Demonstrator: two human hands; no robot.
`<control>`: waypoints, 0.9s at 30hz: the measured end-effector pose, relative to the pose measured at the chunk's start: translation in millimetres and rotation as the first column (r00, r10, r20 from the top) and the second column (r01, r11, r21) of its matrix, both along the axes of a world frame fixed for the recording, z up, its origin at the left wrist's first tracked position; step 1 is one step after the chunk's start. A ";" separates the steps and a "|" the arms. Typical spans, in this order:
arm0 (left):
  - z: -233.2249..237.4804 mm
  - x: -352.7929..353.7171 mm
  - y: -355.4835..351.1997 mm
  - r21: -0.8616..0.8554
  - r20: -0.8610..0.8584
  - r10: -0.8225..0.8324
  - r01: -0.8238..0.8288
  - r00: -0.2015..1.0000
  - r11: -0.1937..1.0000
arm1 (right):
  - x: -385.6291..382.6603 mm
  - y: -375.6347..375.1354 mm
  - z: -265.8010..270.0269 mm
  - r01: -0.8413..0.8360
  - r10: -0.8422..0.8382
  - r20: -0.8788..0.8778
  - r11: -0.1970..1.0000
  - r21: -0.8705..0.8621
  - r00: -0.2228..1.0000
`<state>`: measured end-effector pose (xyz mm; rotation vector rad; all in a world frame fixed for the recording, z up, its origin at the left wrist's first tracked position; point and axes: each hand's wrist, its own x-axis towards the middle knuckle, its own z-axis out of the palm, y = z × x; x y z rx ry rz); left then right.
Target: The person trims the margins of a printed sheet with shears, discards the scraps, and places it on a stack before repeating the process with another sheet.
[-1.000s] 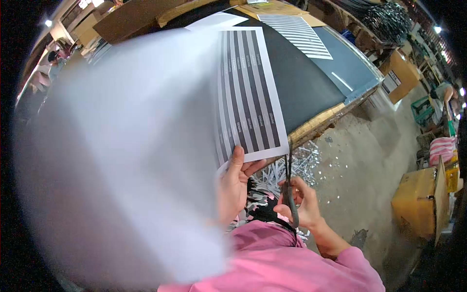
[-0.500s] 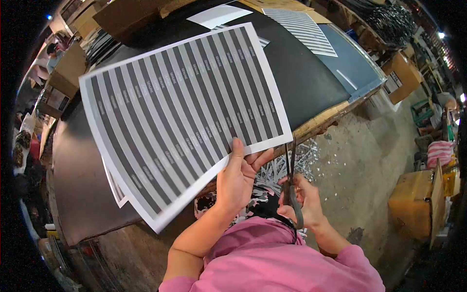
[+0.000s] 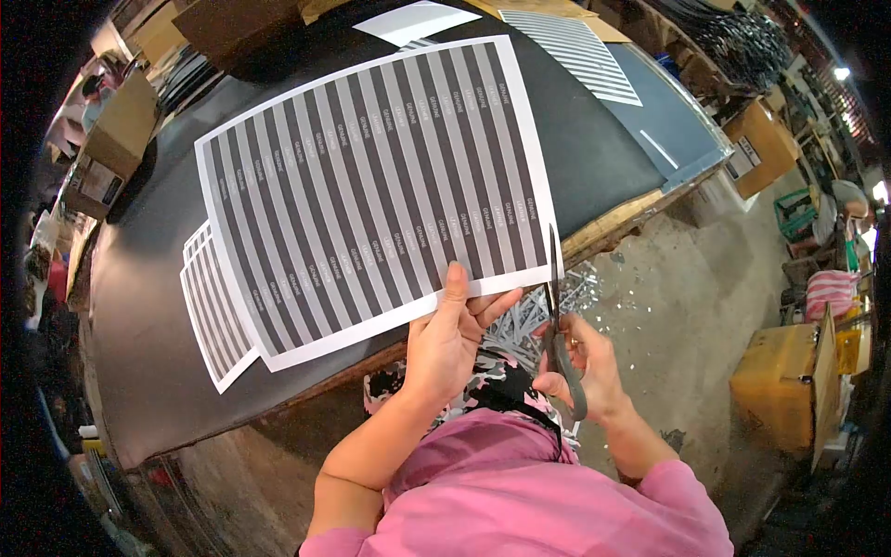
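Note:
A large white sheet printed with dark and grey stripes is held up over the table, small lettering running along the stripes. My left hand grips its lower edge, thumb on top and fingers beneath. In my right hand is a pair of scissors, its handles wrapped by the fingers. The blades point away from me and meet the sheet's lower right corner, along the white margin. Partly hidden under the sheet, smaller striped sheets lie on the table.
The dark-topped table carries another striped sheet and a white sheet at the back. Paper scraps litter the floor by its edge. A cardboard box stands on the right; another box is at left.
The held sheet has shifted right and flattened out, uncovering more of the striped sheets below. The scissors have moved slightly up, and their blades now overlap the sheet's right margin.

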<state>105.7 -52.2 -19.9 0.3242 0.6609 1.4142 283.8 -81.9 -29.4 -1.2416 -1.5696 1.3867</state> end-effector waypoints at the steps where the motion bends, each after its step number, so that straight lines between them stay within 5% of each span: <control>1: -0.3 -0.6 -0.2 -0.003 0.005 -0.014 0.014 1.000 1.000 | -0.2 0.5 2.2 -0.004 0.004 -0.001 1.000 -0.016 1.000; 27: -5.2 1.7 -1.3 -0.003 -0.008 -0.023 0.023 1.000 1.000 | -0.9 4.8 3.5 0.009 -0.009 0.001 1.000 0.018 1.000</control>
